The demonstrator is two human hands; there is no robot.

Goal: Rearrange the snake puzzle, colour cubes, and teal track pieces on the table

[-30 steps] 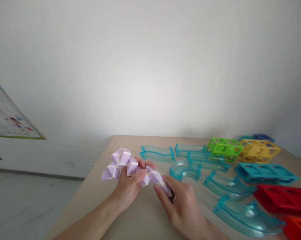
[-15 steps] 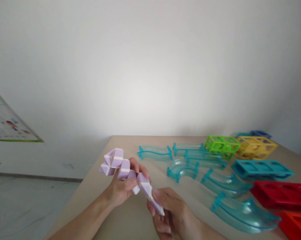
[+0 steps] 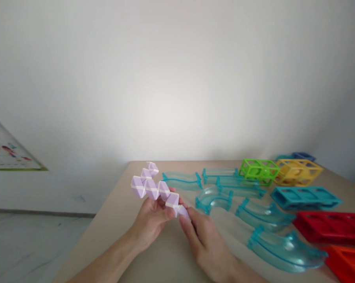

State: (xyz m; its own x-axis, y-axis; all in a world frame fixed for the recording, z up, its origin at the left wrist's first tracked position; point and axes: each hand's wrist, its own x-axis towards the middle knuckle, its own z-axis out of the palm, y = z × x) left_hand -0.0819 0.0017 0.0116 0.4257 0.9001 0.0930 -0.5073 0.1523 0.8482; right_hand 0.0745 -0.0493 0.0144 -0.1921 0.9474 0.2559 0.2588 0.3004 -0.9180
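Note:
A lilac and white twisty snake puzzle (image 3: 151, 188) is held up over the table, bent into a zigzag of wedge-shaped segments. Its free end points up and away to the left. My left hand (image 3: 152, 220) is closed around the middle segments, thumb on the near side and fingers partly hidden behind. On the puzzle's near right end, my right hand (image 3: 202, 237) pinches the last visible segment between thumb and fingers. Both hands are close together, and part of the puzzle is hidden by them.
On the beige table (image 3: 112, 212), clear teal track pieces (image 3: 283, 251) lie to the right. Beyond them stand a green frame block (image 3: 259, 172), a yellow one (image 3: 297, 172), a teal one (image 3: 306, 197), a red one (image 3: 332, 227) and an orange one (image 3: 346, 263). A white wall (image 3: 171, 86) rises behind.
The puzzle has turned in my hands: its segments now form a longer zigzag, with the far end reaching up and right. My right hand has moved up, nearer my left.

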